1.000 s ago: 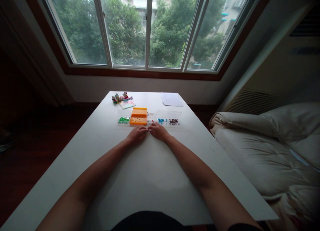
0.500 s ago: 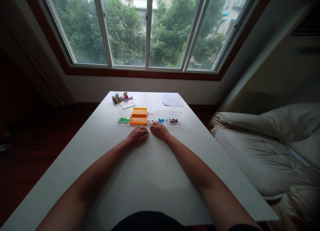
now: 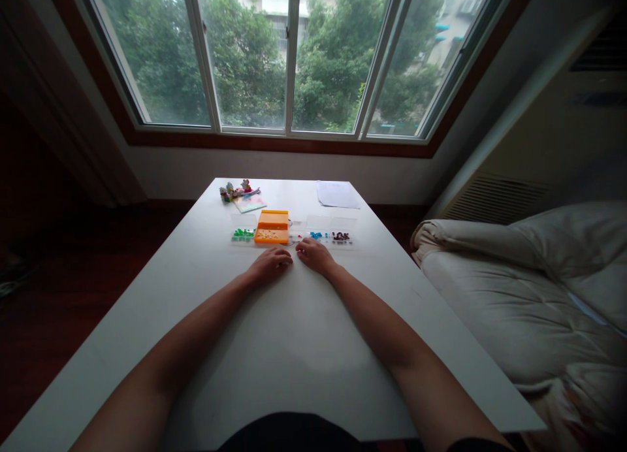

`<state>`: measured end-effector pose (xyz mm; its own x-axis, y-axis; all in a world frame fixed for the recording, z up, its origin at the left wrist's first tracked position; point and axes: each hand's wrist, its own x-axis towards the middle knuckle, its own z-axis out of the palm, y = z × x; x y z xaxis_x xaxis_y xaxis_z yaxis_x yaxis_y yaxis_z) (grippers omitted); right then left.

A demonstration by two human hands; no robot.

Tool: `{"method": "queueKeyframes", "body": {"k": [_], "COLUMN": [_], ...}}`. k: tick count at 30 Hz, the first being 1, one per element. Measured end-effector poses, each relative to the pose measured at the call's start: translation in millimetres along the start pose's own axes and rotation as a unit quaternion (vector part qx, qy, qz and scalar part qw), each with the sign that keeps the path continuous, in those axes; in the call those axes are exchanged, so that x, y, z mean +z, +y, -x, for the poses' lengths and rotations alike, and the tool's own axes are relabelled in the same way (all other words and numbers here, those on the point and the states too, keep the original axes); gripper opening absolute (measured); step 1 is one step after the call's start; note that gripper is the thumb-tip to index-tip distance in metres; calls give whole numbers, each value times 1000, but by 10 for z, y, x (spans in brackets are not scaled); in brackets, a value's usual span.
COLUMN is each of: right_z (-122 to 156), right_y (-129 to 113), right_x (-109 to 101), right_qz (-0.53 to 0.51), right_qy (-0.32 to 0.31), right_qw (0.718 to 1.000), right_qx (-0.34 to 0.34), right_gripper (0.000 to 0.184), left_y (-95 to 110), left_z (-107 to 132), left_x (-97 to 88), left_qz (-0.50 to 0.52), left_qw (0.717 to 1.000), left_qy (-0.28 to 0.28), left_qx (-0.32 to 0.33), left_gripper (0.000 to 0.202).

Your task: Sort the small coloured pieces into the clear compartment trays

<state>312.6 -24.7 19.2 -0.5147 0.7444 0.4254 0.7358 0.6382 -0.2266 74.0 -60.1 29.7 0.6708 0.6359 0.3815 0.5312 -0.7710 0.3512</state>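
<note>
My left hand (image 3: 271,264) rests on the white table (image 3: 304,347) with its fingers curled together; whatever they hold is too small to make out. Just to its right, a small gap away, my right hand (image 3: 315,256) has its fingers bent down in a pinch, their contents hidden. Beyond the left hand stands an open orange case (image 3: 272,218) with small pale pieces inside. Left of the case, green beads (image 3: 243,234) fill a clear box. Blue beads (image 3: 316,235) and dark brown beads (image 3: 340,237) lie in a clear compartment box behind the right hand.
Small colourful figurines (image 3: 235,191) stand at the far left of the table, beside a pastel-coloured card (image 3: 250,204). White paper sheets (image 3: 337,194) lie at the far right. A cream sofa (image 3: 509,289) is to the right, and a window (image 3: 289,60) is ahead.
My right hand has shifted very slightly right, widening the gap between the hands a little. The left hand's fingers have moved slightly. The boxes have stayed in place.
</note>
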Motion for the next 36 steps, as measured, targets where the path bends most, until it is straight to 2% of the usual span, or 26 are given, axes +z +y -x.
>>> {"method": "queueKeyframes", "body": {"k": [14,21,29,36], "right_z": [-15,9,12,0], "right_y": [6,4,0,14], "right_x": [7,-47,-82,-62], "right_qz": [-11,-1,11,-9], "right_qy": [-24,-18,-29,3], "right_qw": [999,1000,998,997], "right_qx": [-26,13,55,81], "right_gripper": [6,2,10,9], "left_y": [-21,-54,-101,-95], "left_z": [22,4,22,45], "left_x": [-43,-20,3,-6], "left_qz": [-25,-27,-51,-58], "left_qw": [1000,999,997,994], "left_qy": [8,14,35,40], "left_qx": [-10,-13,-53,-82], "left_gripper": [21,22,24,26]}}
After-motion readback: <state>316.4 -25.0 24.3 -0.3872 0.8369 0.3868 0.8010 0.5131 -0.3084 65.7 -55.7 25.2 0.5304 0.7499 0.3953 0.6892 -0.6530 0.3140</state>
